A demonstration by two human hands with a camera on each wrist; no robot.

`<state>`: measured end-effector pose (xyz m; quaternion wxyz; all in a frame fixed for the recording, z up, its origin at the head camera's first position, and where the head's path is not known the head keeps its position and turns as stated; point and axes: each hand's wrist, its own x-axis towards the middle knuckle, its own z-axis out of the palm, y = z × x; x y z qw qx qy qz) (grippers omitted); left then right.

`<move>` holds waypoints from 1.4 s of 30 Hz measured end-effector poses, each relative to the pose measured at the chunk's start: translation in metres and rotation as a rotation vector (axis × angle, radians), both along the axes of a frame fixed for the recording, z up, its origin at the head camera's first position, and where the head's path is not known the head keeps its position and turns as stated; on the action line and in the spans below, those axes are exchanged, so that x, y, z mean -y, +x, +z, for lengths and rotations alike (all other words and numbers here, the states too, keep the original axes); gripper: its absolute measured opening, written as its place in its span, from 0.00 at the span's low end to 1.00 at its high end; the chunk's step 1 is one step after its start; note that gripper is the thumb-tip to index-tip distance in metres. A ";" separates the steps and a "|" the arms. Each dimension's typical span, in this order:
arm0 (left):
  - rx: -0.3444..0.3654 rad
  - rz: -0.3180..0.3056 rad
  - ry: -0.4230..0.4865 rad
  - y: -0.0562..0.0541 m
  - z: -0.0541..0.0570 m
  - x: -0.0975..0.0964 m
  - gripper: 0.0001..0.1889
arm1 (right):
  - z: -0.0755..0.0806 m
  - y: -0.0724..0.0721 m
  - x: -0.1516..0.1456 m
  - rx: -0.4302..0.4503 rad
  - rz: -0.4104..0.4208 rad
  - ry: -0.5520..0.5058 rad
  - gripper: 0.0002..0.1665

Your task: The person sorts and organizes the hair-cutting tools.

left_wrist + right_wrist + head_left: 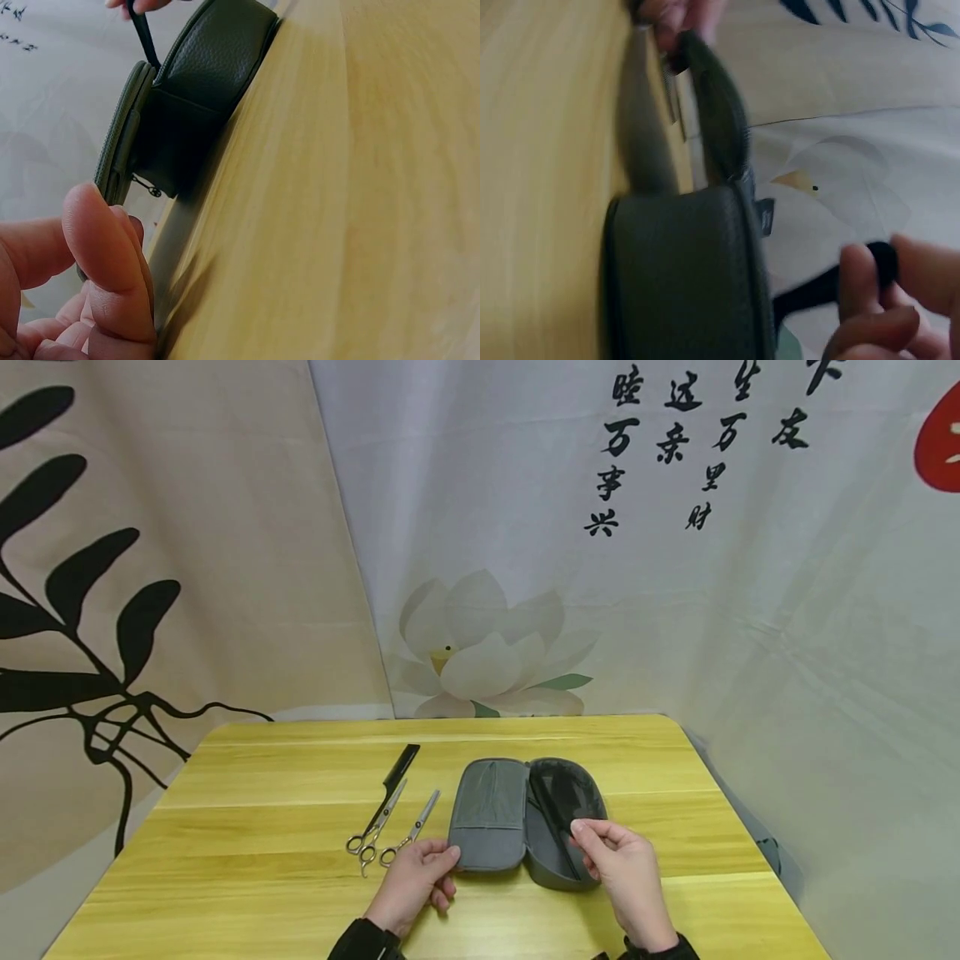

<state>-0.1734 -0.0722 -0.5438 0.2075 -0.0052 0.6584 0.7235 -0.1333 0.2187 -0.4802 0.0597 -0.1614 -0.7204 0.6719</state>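
Observation:
A grey zippered case [487, 850] lies unfolded like a book on the wooden table. Its flat lid is on the left; the deeper half, with a dark interior, is on the right. My left hand [416, 877] pinches the lid's lower left corner between thumb and fingers. Over the deeper half, my right hand [622, 868] pinches a black inner flap [555, 810] between thumb and forefinger. From the side, in the right wrist view, that black flap [810, 292] looks like a narrow strip rising from the case's textured wall [682, 277].
Left of the case lie a black comb [400, 770], a pair of scissors [386, 814] overlapping its thin handle, and a second pair of scissors [422, 820]. The wooden table [262, 827] ends at a printed cloth backdrop [525, 527].

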 end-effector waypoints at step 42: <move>-0.025 0.002 -0.011 0.000 -0.001 -0.001 0.20 | -0.016 0.003 -0.001 -0.052 0.080 1.043 0.07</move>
